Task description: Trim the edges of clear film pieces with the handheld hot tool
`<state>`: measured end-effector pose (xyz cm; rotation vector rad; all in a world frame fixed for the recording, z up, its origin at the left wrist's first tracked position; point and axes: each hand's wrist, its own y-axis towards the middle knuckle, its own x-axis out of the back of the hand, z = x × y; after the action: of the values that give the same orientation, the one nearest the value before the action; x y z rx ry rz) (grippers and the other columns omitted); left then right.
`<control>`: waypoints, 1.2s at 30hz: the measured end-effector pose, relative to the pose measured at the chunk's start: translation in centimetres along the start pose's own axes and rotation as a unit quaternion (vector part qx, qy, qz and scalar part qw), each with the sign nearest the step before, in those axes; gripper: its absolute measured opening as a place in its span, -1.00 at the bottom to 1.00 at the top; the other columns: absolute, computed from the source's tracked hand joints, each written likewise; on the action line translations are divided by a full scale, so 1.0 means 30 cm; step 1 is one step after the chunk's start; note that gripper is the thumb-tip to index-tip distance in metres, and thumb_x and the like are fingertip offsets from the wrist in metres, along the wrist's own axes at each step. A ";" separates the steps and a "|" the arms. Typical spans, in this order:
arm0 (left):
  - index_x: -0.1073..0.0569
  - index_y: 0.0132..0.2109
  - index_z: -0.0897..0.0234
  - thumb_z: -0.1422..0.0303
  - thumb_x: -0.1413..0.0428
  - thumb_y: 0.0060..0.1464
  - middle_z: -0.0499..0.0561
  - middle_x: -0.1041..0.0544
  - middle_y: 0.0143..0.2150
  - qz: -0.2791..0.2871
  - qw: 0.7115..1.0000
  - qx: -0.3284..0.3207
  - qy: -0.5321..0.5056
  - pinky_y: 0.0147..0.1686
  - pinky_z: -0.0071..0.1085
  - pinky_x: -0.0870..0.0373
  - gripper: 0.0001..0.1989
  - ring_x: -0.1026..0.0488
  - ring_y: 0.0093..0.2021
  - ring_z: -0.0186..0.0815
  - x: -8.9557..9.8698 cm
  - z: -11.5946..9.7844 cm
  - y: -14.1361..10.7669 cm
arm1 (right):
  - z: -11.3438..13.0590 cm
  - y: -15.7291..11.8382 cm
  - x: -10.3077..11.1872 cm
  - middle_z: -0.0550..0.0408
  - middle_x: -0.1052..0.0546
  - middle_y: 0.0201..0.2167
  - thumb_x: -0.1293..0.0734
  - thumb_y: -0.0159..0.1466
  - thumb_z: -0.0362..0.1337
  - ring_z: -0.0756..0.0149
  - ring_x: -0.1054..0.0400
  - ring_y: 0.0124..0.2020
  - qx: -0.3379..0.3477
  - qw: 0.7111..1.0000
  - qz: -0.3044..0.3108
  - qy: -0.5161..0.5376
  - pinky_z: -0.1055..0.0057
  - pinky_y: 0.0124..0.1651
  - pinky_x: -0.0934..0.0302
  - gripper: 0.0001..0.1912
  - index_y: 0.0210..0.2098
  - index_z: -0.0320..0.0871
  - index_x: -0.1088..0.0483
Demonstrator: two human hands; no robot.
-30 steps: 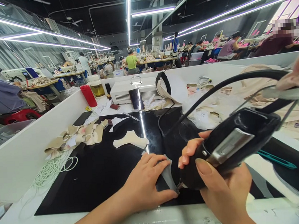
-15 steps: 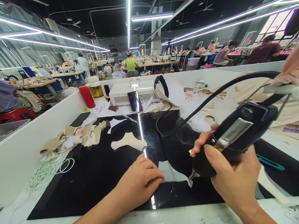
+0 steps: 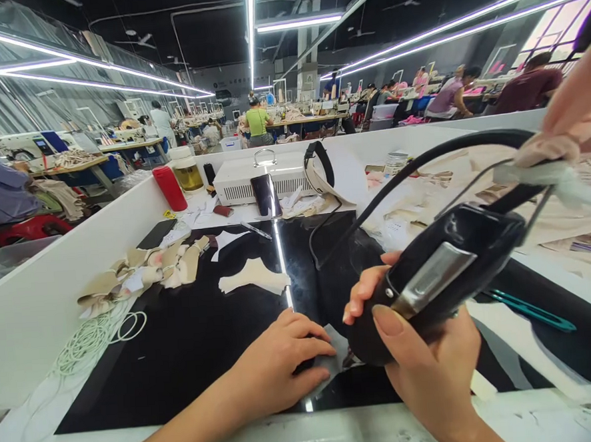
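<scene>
Black matting (image 3: 183,348) covers the worktable, pale green cord (image 3: 80,344) coiled by its left edge. Further right, the left hand (image 3: 286,358), thumb apart from fingers, rests on a translucent grey piece (image 3: 339,343) (flat near the mat's front). Next, the right hand (image 3: 435,372) clasps a black corded power tool (image 3: 439,279), tip by that piece; a teal plastic implement (image 3: 536,311) lies beyond.

A white table (image 3: 348,431) is carrying a black mat (image 3: 193,347). On it, a grey piece (image 3: 338,342) is lying near the centre, a cream piece (image 3: 253,277) at eleven o'clock, a teal tool (image 3: 546,317) at three. Beyond, a vented white box (image 3: 237,176) is standing at twelve.
</scene>
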<state>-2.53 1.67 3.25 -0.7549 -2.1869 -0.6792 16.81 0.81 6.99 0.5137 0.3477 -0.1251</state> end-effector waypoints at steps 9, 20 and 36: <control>-0.66 0.11 0.17 0.42 -0.32 0.30 0.10 -0.65 0.12 -0.003 1.000 0.004 -0.005 0.30 -0.13 -0.41 -0.74 -0.54 0.15 -0.10 -0.002 -0.003 0.003 | 0.004 -0.001 0.014 0.16 -0.59 -0.26 -0.57 0.34 -0.21 0.26 -0.52 -0.40 0.011 1.000 0.014 -0.014 0.28 -0.35 -0.54 -0.62 0.08 0.07 -0.45; -0.62 0.19 0.02 0.38 -0.39 0.24 0.00 -0.61 0.30 0.064 0.997 0.052 -0.011 0.56 0.24 0.07 -0.60 -0.41 0.41 0.00 0.021 -0.016 0.001 | -0.007 0.055 0.034 0.23 -0.60 -0.25 -0.61 0.31 -0.14 0.35 -0.50 -0.41 0.022 0.998 -0.033 -0.040 0.37 -0.30 -0.51 -0.59 0.08 0.08 -0.47; -0.58 0.26 0.05 0.38 -0.40 0.24 -0.02 -0.57 0.35 0.091 0.994 0.060 -0.019 0.57 0.25 0.20 -0.53 -0.34 0.47 0.00 0.026 -0.016 0.006 | -0.003 0.007 0.008 0.21 -0.59 -0.24 -0.58 0.35 -0.17 0.34 -0.52 -0.40 0.004 1.000 0.016 -0.005 0.38 -0.30 -0.54 -0.66 0.05 0.11 -0.48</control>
<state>-2.64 1.73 4.18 -0.8987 -2.1395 -0.4405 17.06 1.03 6.94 0.5268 0.3290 -0.0980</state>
